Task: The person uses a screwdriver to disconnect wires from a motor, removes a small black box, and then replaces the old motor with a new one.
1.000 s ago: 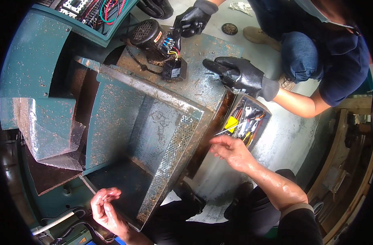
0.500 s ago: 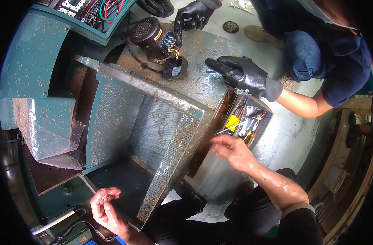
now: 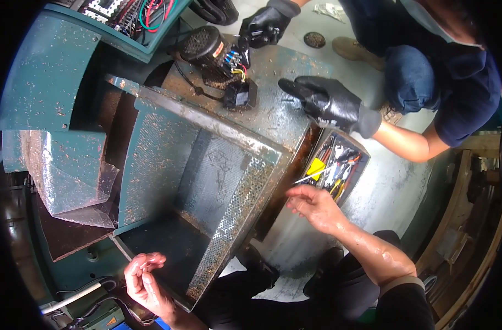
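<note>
My left hand (image 3: pixel 145 281) hangs at the near left corner of a green metal housing (image 3: pixel 157 165), palm up. Its fingers are loosely curled, with nothing in them. My right hand (image 3: pixel 317 209) hovers off the housing's right edge, beside an open tool box (image 3: pixel 352 179). Its fingers are half bent and seem to hold nothing. A thin metal shaft (image 3: pixel 307 179) sticks out of the box just beyond my fingertips. Across from me, a person's black-gloved hand (image 3: pixel 264 26) works with a slim tool by the wires of a motor (image 3: pixel 201 45). Their other gloved hand (image 3: pixel 330 102) is over the metal top.
A perforated metal screen (image 3: pixel 240 198) lines the housing. A black terminal box (image 3: pixel 240 96) sits beside the motor. An open wiring cabinet (image 3: pixel 124 22) stands at the far left, and a clear plastic sheet (image 3: pixel 69 187) lies below it. A round dish (image 3: pixel 314 39) rests on the floor.
The whole view has shifted slightly, with the housing and motor appearing a little further right. Both my hands keep nearly the same pose.
</note>
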### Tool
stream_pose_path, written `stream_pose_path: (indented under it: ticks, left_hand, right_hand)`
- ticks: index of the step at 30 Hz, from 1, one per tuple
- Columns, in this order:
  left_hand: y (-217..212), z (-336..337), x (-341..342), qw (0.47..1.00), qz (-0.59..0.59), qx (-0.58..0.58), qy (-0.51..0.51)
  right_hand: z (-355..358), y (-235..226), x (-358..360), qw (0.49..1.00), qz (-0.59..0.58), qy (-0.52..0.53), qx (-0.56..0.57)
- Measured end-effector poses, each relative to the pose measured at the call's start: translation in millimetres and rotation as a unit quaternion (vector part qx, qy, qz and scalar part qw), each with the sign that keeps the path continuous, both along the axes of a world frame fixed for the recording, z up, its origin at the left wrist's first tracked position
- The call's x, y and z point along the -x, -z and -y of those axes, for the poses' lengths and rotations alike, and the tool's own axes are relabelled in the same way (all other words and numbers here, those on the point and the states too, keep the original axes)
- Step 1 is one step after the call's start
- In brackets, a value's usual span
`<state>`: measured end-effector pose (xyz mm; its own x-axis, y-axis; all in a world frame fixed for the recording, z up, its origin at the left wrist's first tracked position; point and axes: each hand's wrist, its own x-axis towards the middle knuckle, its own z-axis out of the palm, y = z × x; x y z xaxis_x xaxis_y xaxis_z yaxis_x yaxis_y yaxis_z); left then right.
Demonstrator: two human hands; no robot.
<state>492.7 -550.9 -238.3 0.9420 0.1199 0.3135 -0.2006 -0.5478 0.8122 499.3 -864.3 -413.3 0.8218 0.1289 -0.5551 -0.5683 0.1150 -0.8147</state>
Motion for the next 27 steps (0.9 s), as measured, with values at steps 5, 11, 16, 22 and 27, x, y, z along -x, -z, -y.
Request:
stream_pose_path:
  ticks: [5, 11, 16, 22, 27]
  left_hand:
    - [-2, 4, 0, 1.0, -0.01, 0.007, 0.006]
    - [-3, 4, 1, 1.0, -0.014, 0.008, 0.004]
    - [-1, 5, -1, 1.0, -0.009, -0.005, 0.026]
    - [-1, 2, 0, 1.0, 0.001, 0.004, -0.002]
    - [-1, 5, -1, 1.0, -0.001, 0.003, -0.007]
  right_hand:
    - [1, 2, 2, 1.0, -0.005, 0.004, -0.01]
    - [4, -1, 3, 1.0, -0.023, 0.007, -0.012]
    - [9, -9, -6, 0.979, 0.115, 0.125, 0.112]
    - [16, -33, -24, 0.964, 0.17, 0.039, 0.201]
    - [13, -14, -17, 0.972, 0.119, 0.051, 0.196]
